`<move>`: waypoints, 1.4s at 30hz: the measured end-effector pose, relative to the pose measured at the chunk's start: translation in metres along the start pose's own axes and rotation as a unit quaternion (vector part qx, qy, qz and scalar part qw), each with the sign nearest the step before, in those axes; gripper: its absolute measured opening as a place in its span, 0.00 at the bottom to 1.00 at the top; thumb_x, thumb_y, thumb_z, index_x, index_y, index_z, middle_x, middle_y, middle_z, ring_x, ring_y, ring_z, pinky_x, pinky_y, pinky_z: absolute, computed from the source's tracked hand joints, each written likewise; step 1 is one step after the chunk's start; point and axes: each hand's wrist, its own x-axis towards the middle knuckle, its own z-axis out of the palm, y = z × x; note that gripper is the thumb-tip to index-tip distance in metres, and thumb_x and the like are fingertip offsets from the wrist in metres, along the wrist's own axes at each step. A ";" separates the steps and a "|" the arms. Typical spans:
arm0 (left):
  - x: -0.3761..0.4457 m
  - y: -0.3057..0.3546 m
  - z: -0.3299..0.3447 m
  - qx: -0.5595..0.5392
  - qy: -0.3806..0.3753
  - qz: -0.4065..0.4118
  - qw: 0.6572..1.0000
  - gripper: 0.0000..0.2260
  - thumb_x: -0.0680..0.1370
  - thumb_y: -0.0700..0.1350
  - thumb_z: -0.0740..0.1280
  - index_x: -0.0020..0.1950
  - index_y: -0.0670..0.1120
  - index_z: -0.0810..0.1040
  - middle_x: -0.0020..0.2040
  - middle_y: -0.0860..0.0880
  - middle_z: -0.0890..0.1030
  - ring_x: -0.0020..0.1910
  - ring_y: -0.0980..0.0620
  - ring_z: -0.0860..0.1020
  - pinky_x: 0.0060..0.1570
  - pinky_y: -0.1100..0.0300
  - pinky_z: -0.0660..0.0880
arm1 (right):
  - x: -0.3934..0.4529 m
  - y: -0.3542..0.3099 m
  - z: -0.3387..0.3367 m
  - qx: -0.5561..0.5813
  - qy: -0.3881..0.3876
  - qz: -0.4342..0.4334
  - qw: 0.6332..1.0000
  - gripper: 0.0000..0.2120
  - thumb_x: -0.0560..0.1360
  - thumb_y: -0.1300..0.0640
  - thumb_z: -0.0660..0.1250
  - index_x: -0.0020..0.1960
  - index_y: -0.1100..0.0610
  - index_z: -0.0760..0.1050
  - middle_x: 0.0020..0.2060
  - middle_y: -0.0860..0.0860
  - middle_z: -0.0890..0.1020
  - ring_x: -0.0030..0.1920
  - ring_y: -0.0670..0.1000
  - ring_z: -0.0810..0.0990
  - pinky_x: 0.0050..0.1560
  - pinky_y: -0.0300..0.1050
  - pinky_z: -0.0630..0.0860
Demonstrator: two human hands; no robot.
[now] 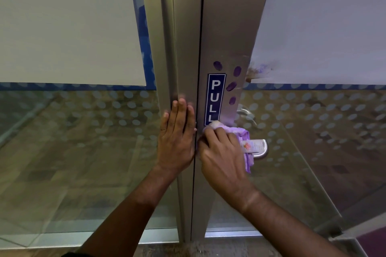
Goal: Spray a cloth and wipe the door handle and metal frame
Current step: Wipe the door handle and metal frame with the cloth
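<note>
My left hand [177, 137] lies flat, fingers straight, on the left metal frame [167, 48] beside the door seam. My right hand [221, 152] grips the purple cloth [244, 133], pressing it to the right frame just below the PULL sticker [215, 98], over the handle [261, 150]. Purple smudges [231, 86] sit above.

Purple cloth [240, 131], bunched up, is pressed flat on the brushed metal frame [231, 27] right at the foot of the blue PULL sticker, one end trailing down over the silver lever door handle [262, 149]. Handle sticks out level to the right. Purple smudges dot the frame above the cloth.
</note>
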 end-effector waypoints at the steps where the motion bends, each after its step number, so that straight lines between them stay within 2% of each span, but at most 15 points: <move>1: 0.000 0.000 0.000 0.001 -0.003 0.000 1.000 0.27 0.85 0.48 0.46 0.79 0.43 0.36 0.80 0.45 0.34 0.80 0.48 0.38 0.78 0.51 0.39 | 0.002 0.000 -0.002 0.000 -0.011 -0.006 1.000 0.07 0.69 0.61 0.63 0.40 0.59 0.81 0.42 0.55 0.80 0.43 0.58 0.78 0.42 0.52 0.72; 4: -0.001 0.000 0.001 0.002 0.001 0.000 1.000 0.27 0.85 0.48 0.46 0.79 0.43 0.36 0.79 0.45 0.33 0.80 0.49 0.37 0.78 0.51 0.39 | 0.002 0.006 -0.006 0.060 -0.004 0.042 0.997 0.06 0.66 0.64 0.70 0.43 0.61 0.82 0.41 0.57 0.81 0.42 0.60 0.79 0.38 0.51 0.76; 7: -0.001 0.001 0.004 0.002 0.008 -0.001 1.000 0.27 0.85 0.47 0.46 0.79 0.43 0.36 0.80 0.45 0.34 0.80 0.48 0.38 0.78 0.51 0.39 | -0.005 0.014 -0.007 0.125 0.024 0.140 0.982 0.14 0.63 0.67 0.77 0.49 0.63 0.83 0.42 0.58 0.83 0.41 0.61 0.81 0.33 0.50 0.79; 10: -0.003 0.000 0.007 0.003 0.019 0.001 1.000 0.26 0.85 0.47 0.46 0.80 0.42 0.38 0.80 0.44 0.35 0.80 0.47 0.39 0.78 0.51 0.40 | -0.005 0.009 -0.004 0.105 0.035 0.123 0.986 0.16 0.61 0.70 0.77 0.48 0.64 0.83 0.42 0.58 0.83 0.41 0.61 0.81 0.35 0.50 0.78; 13: -0.002 0.000 0.010 0.003 0.020 -0.003 1.000 0.26 0.86 0.49 0.45 0.80 0.42 0.39 0.80 0.44 0.36 0.80 0.47 0.39 0.78 0.50 0.40 | 0.000 0.008 -0.002 0.079 0.046 0.078 0.993 0.09 0.64 0.69 0.72 0.45 0.64 0.82 0.39 0.59 0.81 0.39 0.60 0.79 0.37 0.51 0.76; 16: -0.002 0.000 0.011 0.003 0.023 -0.004 1.000 0.26 0.86 0.49 0.45 0.80 0.42 0.39 0.80 0.44 0.37 0.80 0.47 0.40 0.78 0.50 0.39 | 0.000 0.011 -0.003 0.051 0.000 0.065 0.997 0.10 0.63 0.67 0.73 0.45 0.63 0.82 0.40 0.58 0.81 0.40 0.59 0.79 0.39 0.51 0.77; 21: -0.002 0.000 0.011 0.001 0.020 -0.003 1.000 0.27 0.84 0.45 0.48 0.80 0.42 0.40 0.80 0.44 0.37 0.80 0.46 0.41 0.78 0.50 0.40 | 0.001 0.020 -0.021 0.112 -0.100 0.157 0.976 0.11 0.68 0.64 0.69 0.51 0.60 0.82 0.46 0.59 0.83 0.46 0.63 0.82 0.40 0.51 0.76; 24: -0.002 0.001 0.009 -0.001 0.019 -0.005 1.000 0.28 0.83 0.43 0.50 0.80 0.42 0.40 0.80 0.44 0.37 0.80 0.46 0.41 0.78 0.49 0.40 | -0.004 0.030 -0.034 0.182 -0.020 0.180 0.967 0.13 0.68 0.65 0.69 0.51 0.59 0.83 0.49 0.57 0.84 0.46 0.60 0.82 0.42 0.47 0.75; 27: -0.002 0.001 0.008 0.007 0.017 -0.005 1.000 0.31 0.81 0.42 0.54 0.80 0.42 0.40 0.80 0.44 0.37 0.80 0.46 0.40 0.78 0.49 0.40 | -0.020 0.046 -0.051 0.236 0.120 0.209 0.941 0.11 0.69 0.68 0.69 0.49 0.60 0.82 0.41 0.53 0.82 0.38 0.50 0.75 0.39 0.40 0.68; 29: -0.002 0.001 0.008 0.009 0.014 -0.005 1.000 0.32 0.81 0.42 0.54 0.80 0.42 0.39 0.80 0.44 0.37 0.80 0.46 0.40 0.78 0.49 0.40 | -0.031 0.061 -0.063 0.282 0.205 0.243 0.905 0.12 0.68 0.67 0.64 0.48 0.58 0.81 0.36 0.50 0.79 0.35 0.47 0.72 0.37 0.39 0.67; 32: -0.002 0.001 0.008 0.013 0.014 -0.006 1.000 0.32 0.81 0.42 0.53 0.80 0.42 0.38 0.80 0.44 0.35 0.80 0.47 0.39 0.78 0.49 0.39 | -0.047 0.080 -0.076 0.336 0.277 0.313 0.844 0.14 0.70 0.61 0.60 0.49 0.46 0.77 0.33 0.45 0.78 0.30 0.50 0.77 0.30 0.45 0.75; 34: -0.002 0.002 0.008 0.011 0.016 -0.005 1.000 0.30 0.82 0.42 0.51 0.79 0.42 0.37 0.80 0.44 0.35 0.80 0.47 0.39 0.78 0.50 0.39 | -0.061 0.087 -0.076 0.330 0.301 0.372 0.814 0.08 0.76 0.53 0.60 0.49 0.41 0.74 0.35 0.50 0.79 0.31 0.60 0.80 0.28 0.56 0.78; 36: -0.002 0.001 0.008 0.012 0.018 -0.002 1.000 0.29 0.83 0.43 0.49 0.79 0.42 0.37 0.80 0.45 0.35 0.80 0.47 0.38 0.78 0.50 0.39 | -0.074 0.089 -0.070 0.332 0.321 0.443 0.769 0.05 0.78 0.45 0.59 0.46 0.41 0.73 0.36 0.52 0.79 0.37 0.62 0.80 0.34 0.65 0.78; 39: -0.001 0.001 0.008 0.005 0.017 -0.004 1.000 0.28 0.83 0.44 0.48 0.79 0.43 0.37 0.80 0.45 0.35 0.80 0.48 0.38 0.78 0.50 0.38 | -0.100 0.083 -0.055 0.384 0.359 0.554 0.646 0.07 0.78 0.44 0.63 0.45 0.42 0.77 0.39 0.44 0.80 0.45 0.49 0.79 0.51 0.60 0.77; 42: -0.002 0.001 0.008 0.008 0.020 0.000 1.000 0.28 0.83 0.44 0.48 0.79 0.42 0.37 0.80 0.45 0.35 0.80 0.47 0.38 0.78 0.50 0.38 | -0.130 0.070 -0.033 0.459 0.331 0.627 0.536 0.04 0.75 0.51 0.73 0.48 0.50 0.81 0.45 0.49 0.83 0.46 0.46 0.80 0.54 0.50 0.79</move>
